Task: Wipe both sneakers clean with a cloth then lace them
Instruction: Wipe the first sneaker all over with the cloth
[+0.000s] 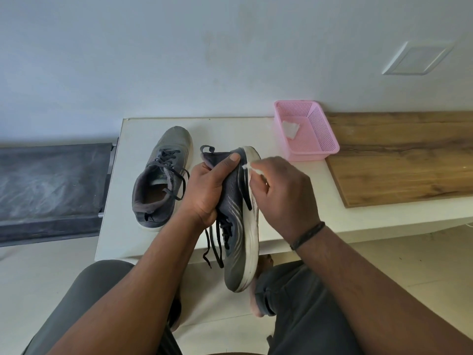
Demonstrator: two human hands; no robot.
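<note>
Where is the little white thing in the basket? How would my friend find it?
Look at the white table against the wall, then at its far right corner, where a pink basket stands. The white wipe lies crumpled on the basket's floor, at the left. It is the only thing in the basket, and unlike the other white wipe, no hand holds it.
</note>
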